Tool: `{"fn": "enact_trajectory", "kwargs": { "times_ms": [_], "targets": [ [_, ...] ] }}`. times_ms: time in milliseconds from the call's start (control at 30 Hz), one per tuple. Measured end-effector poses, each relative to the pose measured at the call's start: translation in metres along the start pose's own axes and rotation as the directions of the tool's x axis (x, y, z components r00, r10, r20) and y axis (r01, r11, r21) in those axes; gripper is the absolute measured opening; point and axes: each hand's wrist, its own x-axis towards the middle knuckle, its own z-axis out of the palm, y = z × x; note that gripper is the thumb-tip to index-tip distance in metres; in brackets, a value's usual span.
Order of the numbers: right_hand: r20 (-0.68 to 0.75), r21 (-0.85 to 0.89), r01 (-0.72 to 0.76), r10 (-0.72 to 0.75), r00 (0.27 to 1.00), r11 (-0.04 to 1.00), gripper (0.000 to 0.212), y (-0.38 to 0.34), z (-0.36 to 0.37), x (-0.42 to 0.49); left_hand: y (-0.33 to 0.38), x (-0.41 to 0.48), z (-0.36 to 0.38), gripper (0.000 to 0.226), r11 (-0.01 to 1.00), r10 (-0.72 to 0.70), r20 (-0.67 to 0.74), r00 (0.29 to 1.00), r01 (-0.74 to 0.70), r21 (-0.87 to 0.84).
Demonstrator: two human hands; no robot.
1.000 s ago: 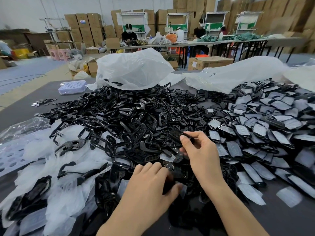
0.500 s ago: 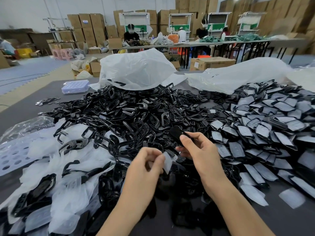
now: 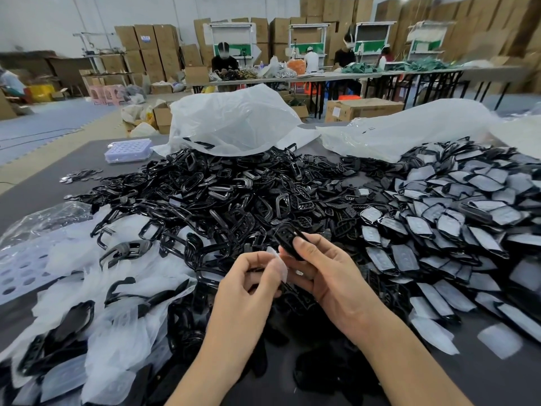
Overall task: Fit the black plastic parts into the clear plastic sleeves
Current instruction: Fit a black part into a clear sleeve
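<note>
My right hand [image 3: 328,273] grips a small black plastic part [image 3: 288,238] between thumb and fingers, tilted up to the left. Just left of it, my left hand [image 3: 248,288] pinches a small clear plastic sleeve [image 3: 279,263]; the sleeve's edge almost meets the part's lower end. Both hands hover above a big heap of loose black parts [image 3: 210,200] in the middle of the dark table [image 3: 38,194]. A pile of sleeved parts [image 3: 456,224] spreads over the right side. Empty clear sleeves [image 3: 117,317] with several black frames lie at the left.
Two large white plastic bags [image 3: 234,121] lie behind the heaps. A lilac perforated tray [image 3: 128,149] sits far left on the table, another at the left edge [image 3: 20,273]. Beyond are cardboard boxes, long work tables and several seated people.
My left hand picked a clear sleeve out of the pile and lifted it toward the right hand. The right hand kept its black part and drew closer to the left.
</note>
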Motion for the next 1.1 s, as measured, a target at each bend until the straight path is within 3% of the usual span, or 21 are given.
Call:
{"fn": "enact_trajectory", "kwargs": {
  "times_ms": [133,300,400,500,633,1100],
  "targets": [
    [0.016,-0.019,-0.004,0.004,1.0,1.0,0.007,0.002,0.0,0.0,-0.007,0.001,0.005,0.028,0.994,-0.036,-0.03,0.999,0.039,0.101],
    [0.034,-0.017,0.004,-0.004,0.999,1.0,0.006,0.006,0.0,0.002,-0.011,0.002,0.002,0.005,0.982,0.05,-0.097,0.994,-0.031,0.188],
    [-0.113,-0.071,0.04,-0.048,0.992,0.997,0.016,0.006,-0.002,0.004,-0.009,0.002,-0.003,0.015,0.954,0.139,-0.08,0.987,-0.112,0.278],
    [-0.243,-0.281,0.08,-0.151,0.958,0.956,0.013,0.006,-0.009,0.006,-0.004,0.002,-0.006,0.017,0.918,0.183,0.0,0.983,-0.171,0.358],
    [-0.213,-0.365,0.067,-0.154,0.965,0.928,0.009,0.008,-0.009,0.004,-0.008,0.002,-0.009,0.023,0.934,0.152,0.063,0.986,-0.164,0.316],
    [-0.009,-0.496,0.084,-0.102,0.995,0.864,0.014,0.012,-0.006,0.001,-0.007,0.007,-0.012,0.003,0.994,0.034,-0.07,0.997,-0.027,0.104]
  ]
}}
